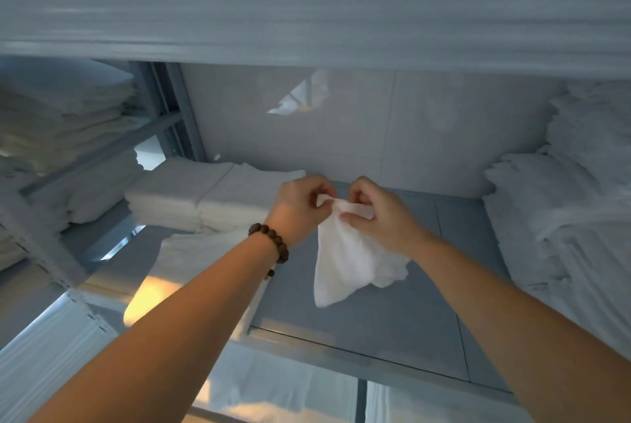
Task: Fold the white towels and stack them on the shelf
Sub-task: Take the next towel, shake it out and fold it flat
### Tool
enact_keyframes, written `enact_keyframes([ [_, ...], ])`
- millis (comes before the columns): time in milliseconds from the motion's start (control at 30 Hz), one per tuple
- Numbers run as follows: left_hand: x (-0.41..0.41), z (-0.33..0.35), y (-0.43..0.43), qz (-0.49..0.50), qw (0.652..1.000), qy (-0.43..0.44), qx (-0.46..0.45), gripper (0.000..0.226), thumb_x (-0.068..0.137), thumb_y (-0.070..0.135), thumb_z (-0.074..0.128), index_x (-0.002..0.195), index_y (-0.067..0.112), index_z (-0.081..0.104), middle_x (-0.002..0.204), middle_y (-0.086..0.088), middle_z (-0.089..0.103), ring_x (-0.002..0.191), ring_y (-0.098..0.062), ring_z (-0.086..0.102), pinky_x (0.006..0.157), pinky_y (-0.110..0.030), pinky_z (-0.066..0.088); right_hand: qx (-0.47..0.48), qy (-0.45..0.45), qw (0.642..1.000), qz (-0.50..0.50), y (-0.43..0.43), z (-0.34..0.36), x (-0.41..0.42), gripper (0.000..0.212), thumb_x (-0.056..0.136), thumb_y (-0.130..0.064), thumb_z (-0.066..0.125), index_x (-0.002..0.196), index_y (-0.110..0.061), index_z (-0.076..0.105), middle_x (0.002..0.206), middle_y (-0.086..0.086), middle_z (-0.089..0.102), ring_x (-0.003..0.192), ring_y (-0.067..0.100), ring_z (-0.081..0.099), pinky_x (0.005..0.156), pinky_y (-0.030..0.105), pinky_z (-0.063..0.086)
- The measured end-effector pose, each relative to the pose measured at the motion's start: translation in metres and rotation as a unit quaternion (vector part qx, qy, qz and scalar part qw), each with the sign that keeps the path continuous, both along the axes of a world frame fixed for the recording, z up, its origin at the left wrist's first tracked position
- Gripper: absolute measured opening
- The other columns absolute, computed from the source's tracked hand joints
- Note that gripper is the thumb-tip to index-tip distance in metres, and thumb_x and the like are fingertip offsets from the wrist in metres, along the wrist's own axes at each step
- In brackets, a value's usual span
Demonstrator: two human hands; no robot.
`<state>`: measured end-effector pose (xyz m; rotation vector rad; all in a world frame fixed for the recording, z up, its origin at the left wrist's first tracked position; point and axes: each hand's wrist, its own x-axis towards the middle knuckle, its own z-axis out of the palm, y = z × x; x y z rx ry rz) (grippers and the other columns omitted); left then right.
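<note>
Item 1: small white terry-cloth towel (pixel 345 262), unfolded, hanging limp over the middle of the flat grey metal shelf board (pixel 375 320). Whether its lowest corner touches the board cannot be told. It is held by the top edge so that its own weight draws the cloth straight, which is judged to be the opening of a fold.

Item 2: left hand (pixel 302 204), above the board's rear middle, fingers curled and pinching the towel's top edge; a dark wooden bead bracelet (pixel 271 240) sits on the wrist.

Item 3: right hand (pixel 375 214), just beside the left over the same part of the board, thumb and fingers pinching the same edge (the 2 grips sit close together, probably so the hands can part along the hem and find the corners).

Item 4: 2 squared stacks of folded white towels (pixel 205 197), side by side at the board's rear left. Kept to the back, they leave the board's front free as a working surface.

Item 5: flat white cloth (pixel 201 259), at the board's front left, partly hidden by the left forearm.

Item 6: tall rumpled heap of white towels (pixel 563 218), on the board's right side, likely the supply awaiting folding
</note>
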<state>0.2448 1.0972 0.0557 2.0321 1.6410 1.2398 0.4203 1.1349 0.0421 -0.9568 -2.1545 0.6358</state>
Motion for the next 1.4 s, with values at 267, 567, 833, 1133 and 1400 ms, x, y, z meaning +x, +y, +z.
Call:
enact_keyframes([
  [267,-0.003,0.033,-0.024,-0.070,0.994,0.071,0.055,0.018,0.070,0.001,0.063,0.077,0.017,0.066,0.061,0.022,0.053,0.061,0.012,0.052,0.058,-0.003,0.035,0.022,0.002,1.000,-0.022,-0.047,0.020,0.000,0.011,0.079,-0.013,0.072,0.086,-0.013,0.063,0.084,-0.001,0.061,0.074,-0.004,0.052,0.067,0.004,0.034],
  [567,-0.048,0.050,-0.082,-0.137,0.969,0.198,0.057,0.020,0.081,0.001,0.058,0.090,0.010,0.074,0.093,-0.005,0.071,0.075,-0.013,0.054,0.071,-0.013,0.033,0.032,-0.119,0.990,-0.063,-0.117,0.022,-0.021,0.014,0.083,-0.030,0.069,0.083,-0.017,0.074,0.085,0.001,0.057,0.071,0.011,0.052,0.061,0.012,0.030],
  [833,-0.066,0.059,-0.127,-0.150,0.970,0.152,0.120,0.021,0.079,-0.004,0.058,0.088,0.007,0.072,0.093,-0.005,0.069,0.080,-0.016,0.058,0.075,-0.013,0.035,0.022,-0.073,0.986,-0.149,-0.181,0.021,-0.045,0.053,0.080,-0.029,0.073,0.046,-0.017,0.033,0.068,-0.005,0.033,0.055,0.009,0.031,0.054,0.022,0.024],
  [1133,-0.074,0.074,-0.151,-0.152,0.966,0.147,0.148,0.020,0.080,-0.002,0.056,0.088,0.007,0.072,0.090,-0.006,0.067,0.075,-0.010,0.048,0.074,-0.016,0.035,0.024,-0.086,0.980,-0.176,-0.222,0.031,-0.048,0.033,0.082,-0.028,0.070,0.066,-0.001,0.059,0.082,0.011,0.059,0.067,0.020,0.046,0.060,0.027,0.032],
  [1400,-0.069,0.081,-0.152,-0.129,0.970,0.138,0.150,0.022,0.083,0.000,0.053,0.090,0.009,0.072,0.095,-0.002,0.068,0.083,-0.012,0.056,0.077,-0.015,0.036,0.026,-0.113,0.969,-0.220,-0.221,0.033,-0.039,0.030,0.080,-0.031,0.070,0.071,-0.004,0.064,0.074,0.010,0.057,0.068,0.022,0.050,0.058,0.028,0.033],
])
